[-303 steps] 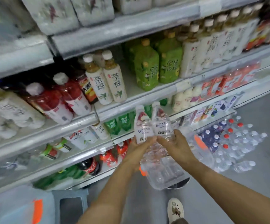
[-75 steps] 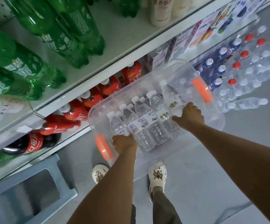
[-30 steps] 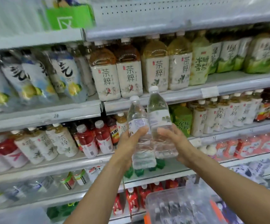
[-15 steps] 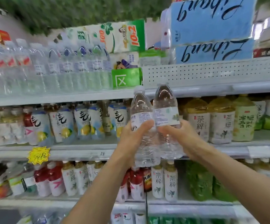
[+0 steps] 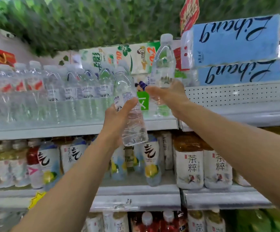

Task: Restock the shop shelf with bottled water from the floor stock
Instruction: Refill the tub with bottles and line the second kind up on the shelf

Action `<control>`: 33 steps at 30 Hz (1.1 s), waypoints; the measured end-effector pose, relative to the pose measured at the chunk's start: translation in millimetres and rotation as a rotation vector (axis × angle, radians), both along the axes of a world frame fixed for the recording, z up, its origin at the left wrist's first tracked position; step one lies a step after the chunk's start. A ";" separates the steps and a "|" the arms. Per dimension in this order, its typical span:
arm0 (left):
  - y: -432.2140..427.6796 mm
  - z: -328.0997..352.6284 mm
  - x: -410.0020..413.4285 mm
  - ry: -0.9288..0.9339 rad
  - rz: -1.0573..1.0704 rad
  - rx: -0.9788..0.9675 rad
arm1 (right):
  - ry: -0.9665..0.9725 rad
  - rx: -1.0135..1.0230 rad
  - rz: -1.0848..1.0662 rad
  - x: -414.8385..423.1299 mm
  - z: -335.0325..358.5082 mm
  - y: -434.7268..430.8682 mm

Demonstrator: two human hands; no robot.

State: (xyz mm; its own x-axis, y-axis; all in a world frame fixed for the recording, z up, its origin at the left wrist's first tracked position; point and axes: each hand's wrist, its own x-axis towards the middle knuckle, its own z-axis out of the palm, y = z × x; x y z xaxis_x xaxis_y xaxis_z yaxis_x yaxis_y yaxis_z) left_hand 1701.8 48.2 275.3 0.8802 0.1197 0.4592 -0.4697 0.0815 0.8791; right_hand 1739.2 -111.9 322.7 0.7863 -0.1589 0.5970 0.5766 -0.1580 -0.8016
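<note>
Each hand holds one clear water bottle in front of the top shelf (image 5: 79, 129). My left hand (image 5: 117, 119) grips the left water bottle (image 5: 129, 114) around its middle, level with the shelf's front edge. My right hand (image 5: 166, 96) holds the right water bottle (image 5: 164, 67) higher, raised over the shelf's right end, cap up. A row of several matching water bottles (image 5: 55, 94) stands on that shelf to the left of the hands.
Blue tissue packs (image 5: 236, 47) sit on the perforated shelf at upper right, with a green and white pack (image 5: 119, 59) behind the bottles. Tea and lemon drink bottles (image 5: 189, 164) fill the shelf below. Green foliage covers the ceiling.
Both hands have risen to the top shelf. The two bottles, held side by side before, have separated: the right one went up and over the shelf, the left one stays lower.
</note>
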 end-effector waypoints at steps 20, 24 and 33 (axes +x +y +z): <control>29.9 13.4 75.0 0.055 -0.144 -0.052 | 0.196 -0.218 -0.165 69.2 -13.8 22.2; 29.1 12.7 76.9 0.035 -0.148 -0.073 | 0.161 -0.317 -0.361 73.5 -15.4 36.9; 26.2 10.5 74.2 0.051 -0.182 -0.095 | 0.091 -0.282 -0.335 66.5 -27.6 34.6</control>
